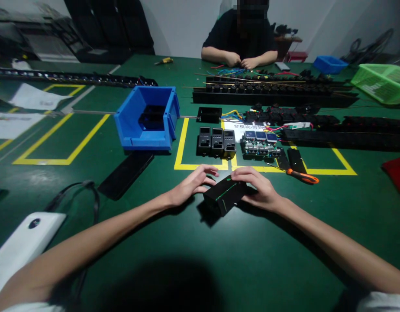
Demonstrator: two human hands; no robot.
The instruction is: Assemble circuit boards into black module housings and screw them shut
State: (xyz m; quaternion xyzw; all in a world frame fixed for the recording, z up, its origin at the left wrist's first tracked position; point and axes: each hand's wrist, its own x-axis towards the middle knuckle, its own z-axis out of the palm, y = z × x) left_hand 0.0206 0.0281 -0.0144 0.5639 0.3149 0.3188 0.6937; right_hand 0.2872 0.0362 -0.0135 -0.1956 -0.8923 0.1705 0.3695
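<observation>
Head view: on the green counter [268,249], a black casing [221,193] is held at a tilt in the middle, between the near edge and a row of yellow tape outlines [178,147]. The right hand [261,188] grips its right end, fingers on top and thumb lower down. The left hand [194,184] is beside the other end with its fingers curved and parted, holding nothing; whether a fingertip touches the casing I cannot tell.

Just beyond the hands, towards the far edge, stand three black housings [217,142] side by side. To their right are circuit boards [260,145] with small screens, then a screwdriver [303,177] with an orange and black handle. Left of the housings sits a blue bin [148,143] with dark pieces [153,117] inside, and a flat black slab [127,175] lies slantwise in front of it. A white device [24,238] lies towards the near left corner.

Long black rails [274,97] run across the right half, and a green basket [382,82] stands near the far right corner. At the far edge a co-worker [240,39] in a dark top has both hands together over coloured wires [227,71].
</observation>
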